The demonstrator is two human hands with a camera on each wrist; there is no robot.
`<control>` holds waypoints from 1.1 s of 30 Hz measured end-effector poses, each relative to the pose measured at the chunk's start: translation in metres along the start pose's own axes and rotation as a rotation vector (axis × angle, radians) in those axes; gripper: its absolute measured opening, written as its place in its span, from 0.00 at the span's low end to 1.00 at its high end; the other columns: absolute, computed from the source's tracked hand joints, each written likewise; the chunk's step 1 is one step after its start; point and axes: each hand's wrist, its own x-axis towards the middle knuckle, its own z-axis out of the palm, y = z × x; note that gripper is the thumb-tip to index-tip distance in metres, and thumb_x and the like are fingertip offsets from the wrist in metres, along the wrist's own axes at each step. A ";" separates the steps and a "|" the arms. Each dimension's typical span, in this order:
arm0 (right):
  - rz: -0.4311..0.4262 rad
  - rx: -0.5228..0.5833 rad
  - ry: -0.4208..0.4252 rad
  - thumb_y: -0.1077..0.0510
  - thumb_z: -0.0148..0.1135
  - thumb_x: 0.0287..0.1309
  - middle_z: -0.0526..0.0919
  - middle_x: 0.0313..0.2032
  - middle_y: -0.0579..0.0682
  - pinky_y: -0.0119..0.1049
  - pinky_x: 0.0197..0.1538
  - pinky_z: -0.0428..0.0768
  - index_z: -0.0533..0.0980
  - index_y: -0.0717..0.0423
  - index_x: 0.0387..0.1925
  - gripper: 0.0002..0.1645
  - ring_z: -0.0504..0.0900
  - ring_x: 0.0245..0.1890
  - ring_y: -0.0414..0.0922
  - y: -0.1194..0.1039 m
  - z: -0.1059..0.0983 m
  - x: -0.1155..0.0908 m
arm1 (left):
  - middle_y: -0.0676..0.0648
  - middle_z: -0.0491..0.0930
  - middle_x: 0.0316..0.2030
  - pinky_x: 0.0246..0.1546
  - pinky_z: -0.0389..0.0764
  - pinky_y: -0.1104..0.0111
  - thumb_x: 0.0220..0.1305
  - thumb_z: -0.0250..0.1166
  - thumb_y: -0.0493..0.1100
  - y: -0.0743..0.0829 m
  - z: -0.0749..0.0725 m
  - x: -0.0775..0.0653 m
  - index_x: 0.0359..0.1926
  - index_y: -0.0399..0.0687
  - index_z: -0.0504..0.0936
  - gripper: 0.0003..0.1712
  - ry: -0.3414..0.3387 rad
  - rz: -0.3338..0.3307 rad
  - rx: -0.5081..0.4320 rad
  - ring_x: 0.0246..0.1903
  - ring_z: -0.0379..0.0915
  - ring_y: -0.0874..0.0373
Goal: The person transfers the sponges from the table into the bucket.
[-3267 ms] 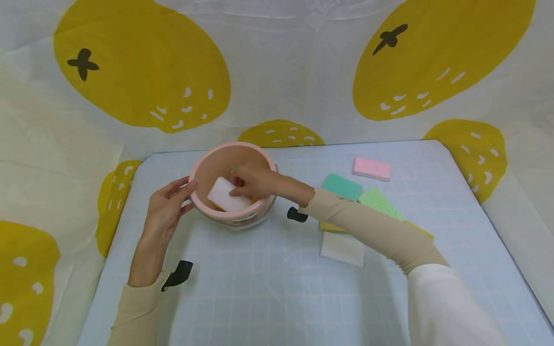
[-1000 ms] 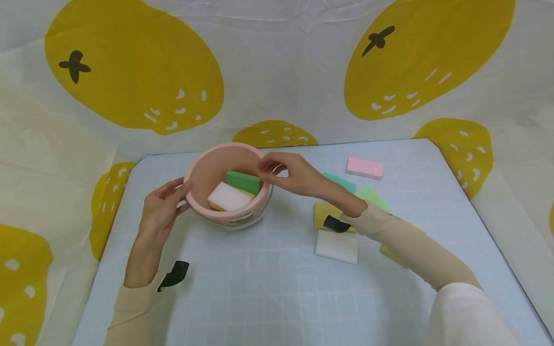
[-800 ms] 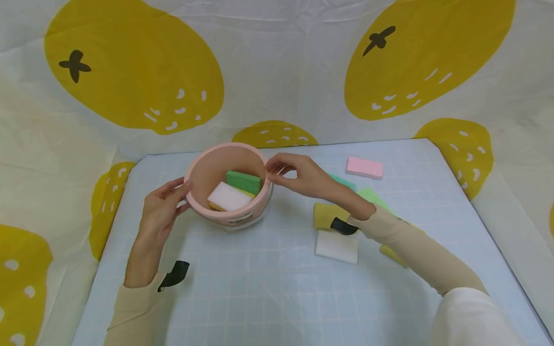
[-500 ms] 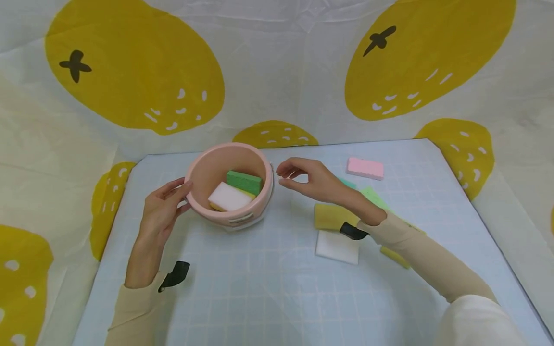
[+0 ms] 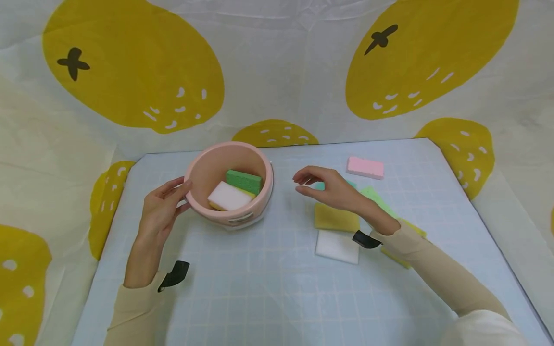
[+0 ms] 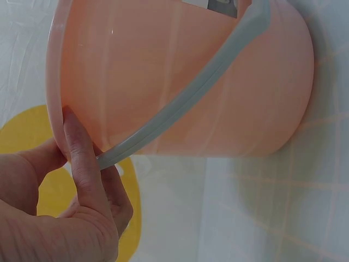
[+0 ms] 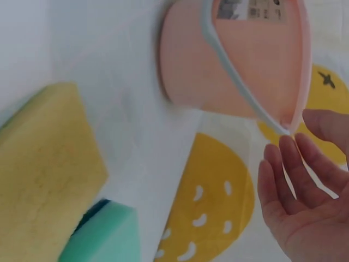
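Note:
A pink bucket [image 5: 205, 178] stands at the back left of the table. My left hand [image 5: 160, 209] pinches its rim, thumb on the inner side and fingers outside. In the left wrist view those fingers lie by the end of the grey handle [image 6: 180, 112], which hangs down the bucket's side. Inside the bucket lie a white-topped sponge [image 5: 229, 196] with a yellow layer and a green sponge [image 5: 244, 181]. My right hand [image 5: 331, 187] hovers right of the bucket with relaxed, loosely bent fingers and holds nothing. Below it are a yellow sponge [image 5: 336, 217] and a partly covered teal sponge [image 5: 320, 186].
On the right lie a pink sponge [image 5: 365, 167], a light green sponge [image 5: 378, 200], a white sponge [image 5: 337, 247] and a yellow-edged one [image 5: 396, 257] partly under the right forearm. A patterned sheet [image 5: 281, 72] rises behind the table's far edge.
My right hand has let go of the white-topped sponge in the bucket, come out over the rim and moved right, above the loose sponges. My left hand has stayed on the rim.

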 end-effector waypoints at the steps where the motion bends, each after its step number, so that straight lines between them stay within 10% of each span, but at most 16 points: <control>1: 0.003 -0.004 0.001 0.59 0.68 0.67 0.85 0.50 0.47 0.42 0.59 0.81 0.81 0.57 0.53 0.14 0.82 0.50 0.43 0.002 0.000 -0.002 | 0.53 0.79 0.53 0.41 0.85 0.75 0.55 0.77 0.60 0.000 0.000 0.000 0.71 0.50 0.74 0.46 0.000 -0.001 -0.001 0.47 0.78 0.59; 33: 0.133 -0.085 0.009 0.61 0.69 0.66 0.83 0.54 0.62 0.54 0.58 0.81 0.77 0.68 0.58 0.23 0.82 0.54 0.55 0.061 -0.001 -0.069 | 0.50 0.78 0.58 0.41 0.85 0.76 0.51 0.78 0.63 0.001 0.000 0.000 0.71 0.52 0.74 0.49 0.006 -0.012 0.011 0.49 0.78 0.59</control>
